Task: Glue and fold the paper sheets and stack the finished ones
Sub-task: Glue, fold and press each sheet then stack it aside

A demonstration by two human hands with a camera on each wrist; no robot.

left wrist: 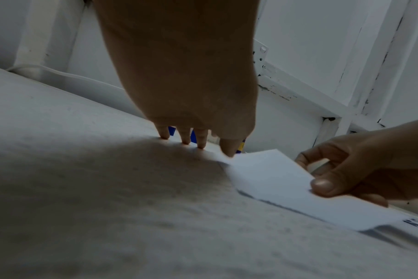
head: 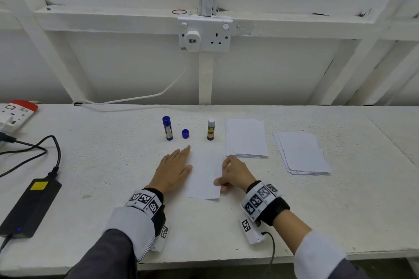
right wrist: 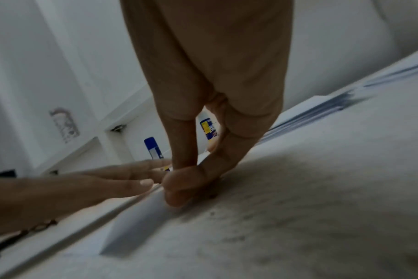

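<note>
A narrow folded paper sheet (head: 205, 172) lies on the white table (head: 113, 165) between my hands. My left hand (head: 181, 161) lies flat with straight fingers, its thumb side at the sheet's left edge; the fingertips (left wrist: 199, 140) press on the table. My right hand (head: 223, 180) pinches the sheet's right edge between thumb (left wrist: 322, 186) and fingers, lifting that edge slightly (right wrist: 141, 217). Behind the sheet stand a capped blue glue stick (head: 167, 128), a loose blue cap (head: 185, 133) and an uncapped glue stick (head: 210, 129). Two paper stacks lie to the right, one nearer (head: 246, 138) and one farther (head: 301, 153).
A black power adapter (head: 29, 206) with cables lies at the left front. A red and white box (head: 15, 113) sits at the far left. A wall socket (head: 205, 34) with a white cable is on the wall behind. The table's front edge (head: 204, 261) runs under my wrists.
</note>
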